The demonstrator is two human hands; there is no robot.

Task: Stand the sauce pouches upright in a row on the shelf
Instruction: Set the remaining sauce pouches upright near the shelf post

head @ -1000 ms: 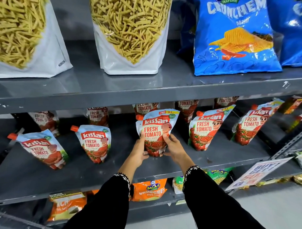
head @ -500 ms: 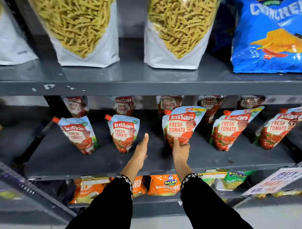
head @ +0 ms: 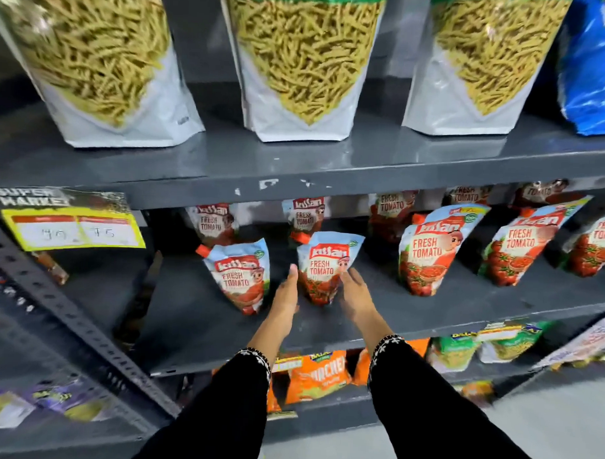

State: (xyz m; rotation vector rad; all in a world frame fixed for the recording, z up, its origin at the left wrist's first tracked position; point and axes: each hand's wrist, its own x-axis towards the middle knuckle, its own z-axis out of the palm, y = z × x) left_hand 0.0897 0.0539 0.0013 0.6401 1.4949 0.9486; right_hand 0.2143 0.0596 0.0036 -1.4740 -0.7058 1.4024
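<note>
Both open hands, left (head: 286,294) and right (head: 355,293), flank an upright tomato pouch (head: 322,267) on the grey shelf (head: 201,325).

The back row of sauce pouches (head: 392,212) sits in shadow under the upper shelf (head: 296,167), their tops hidden by its front lip. The blue bag (head: 591,67) is cut off by the right edge, as is the rightmost pouch (head: 599,239). The snack bags (head: 300,57) lose their tops at the frame's upper edge. Figures on the yellow price tag (head: 71,230) are too smeared to read. Packets at lower left (head: 31,405) are blurred.
</note>
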